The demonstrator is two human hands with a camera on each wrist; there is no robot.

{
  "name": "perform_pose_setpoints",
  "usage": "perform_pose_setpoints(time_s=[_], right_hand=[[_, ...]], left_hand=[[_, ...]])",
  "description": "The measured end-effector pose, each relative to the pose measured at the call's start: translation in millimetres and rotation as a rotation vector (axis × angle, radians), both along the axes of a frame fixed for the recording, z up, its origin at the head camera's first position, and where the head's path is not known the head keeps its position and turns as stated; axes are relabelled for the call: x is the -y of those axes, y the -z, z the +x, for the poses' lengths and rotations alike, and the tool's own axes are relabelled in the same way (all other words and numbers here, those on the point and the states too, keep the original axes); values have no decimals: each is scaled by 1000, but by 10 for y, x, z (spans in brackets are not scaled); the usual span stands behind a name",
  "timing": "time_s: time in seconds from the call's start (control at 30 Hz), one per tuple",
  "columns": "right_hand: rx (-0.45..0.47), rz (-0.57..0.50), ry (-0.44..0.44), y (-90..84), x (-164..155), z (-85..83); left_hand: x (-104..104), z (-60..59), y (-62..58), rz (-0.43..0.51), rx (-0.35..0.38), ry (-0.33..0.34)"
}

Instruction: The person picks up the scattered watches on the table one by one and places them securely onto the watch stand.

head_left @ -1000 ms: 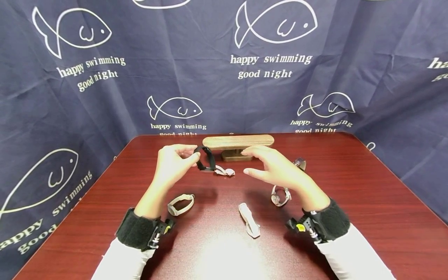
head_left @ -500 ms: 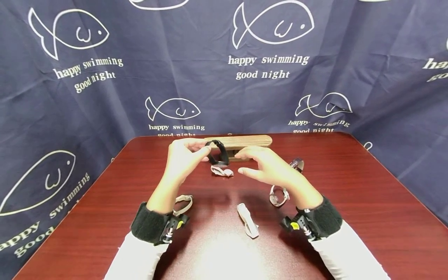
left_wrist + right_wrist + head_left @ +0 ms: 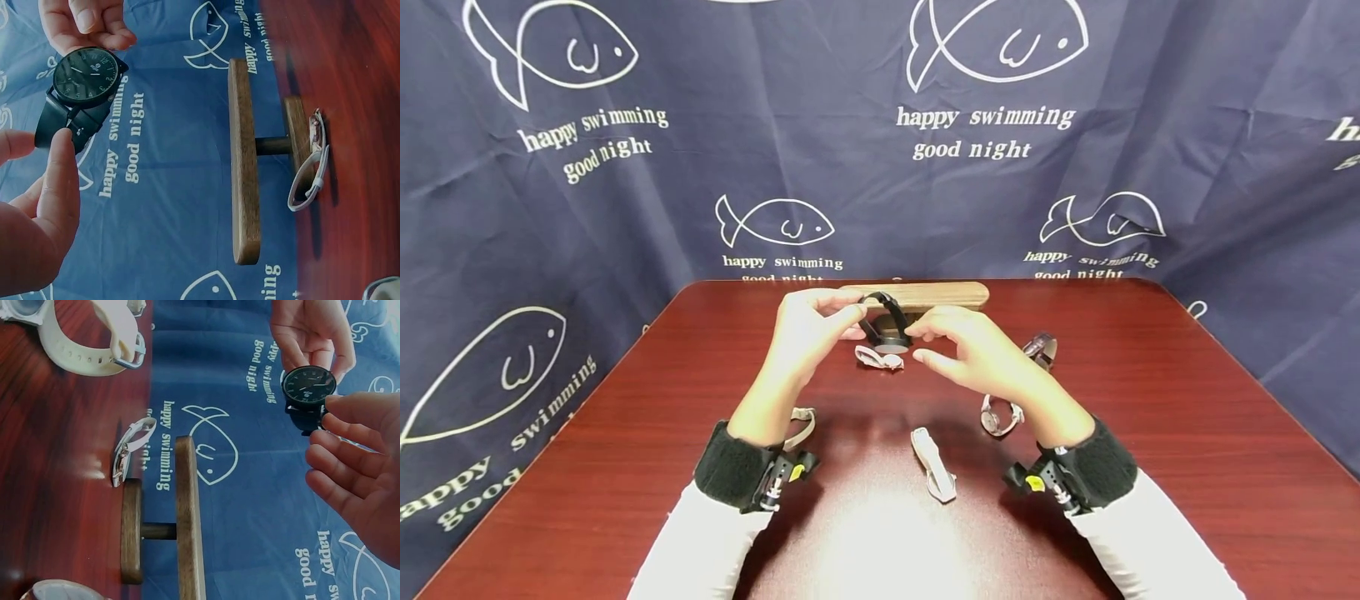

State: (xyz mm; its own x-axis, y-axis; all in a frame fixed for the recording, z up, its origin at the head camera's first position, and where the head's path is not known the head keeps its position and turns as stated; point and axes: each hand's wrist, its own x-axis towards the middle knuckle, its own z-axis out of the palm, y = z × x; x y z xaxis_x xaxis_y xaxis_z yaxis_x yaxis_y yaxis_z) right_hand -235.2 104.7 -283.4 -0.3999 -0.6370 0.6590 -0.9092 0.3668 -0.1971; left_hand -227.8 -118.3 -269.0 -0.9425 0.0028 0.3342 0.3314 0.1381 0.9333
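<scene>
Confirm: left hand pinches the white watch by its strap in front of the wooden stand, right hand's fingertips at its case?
Not quite: the held watch is black, not white. The left wrist view shows the left hand pinching the black watch by its strap, in front of the wooden stand, with the right hand fingertips at its case. The white watches lie on the table.

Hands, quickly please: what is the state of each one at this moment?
Left hand: fingers pinch the black watch by its strap.
Right hand: fingers touch the watch case; a real grip cannot be told.
</scene>
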Motion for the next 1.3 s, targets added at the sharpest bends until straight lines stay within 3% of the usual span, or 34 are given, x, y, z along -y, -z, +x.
perform_pose_setpoints(time_s=[0.27, 0.53, 0.83, 1.03, 1.17, 1.23, 1.3], right_hand=[[-3, -39, -26, 16, -12, -32], [9, -41, -5, 10, -34, -21], [17, -66, -2, -24, -87, -41], [-9, -17, 23, -53, -109, -34], [9, 23, 47, -62, -116, -13], [21, 36, 60, -63, -117, -7], [25, 46, 70, -64, -119, -4]], left_hand=[[-51, 13, 18, 91, 30, 42], [-86, -24, 46, 80, 33, 69], [-99, -61, 77, 16, 61, 82], [-89, -71, 101, -112, 70, 95], [-72, -70, 122, -261, -3, 36], [-62, -58, 121, -330, -91, -25], [-55, -46, 110, -388, -227, -91]])
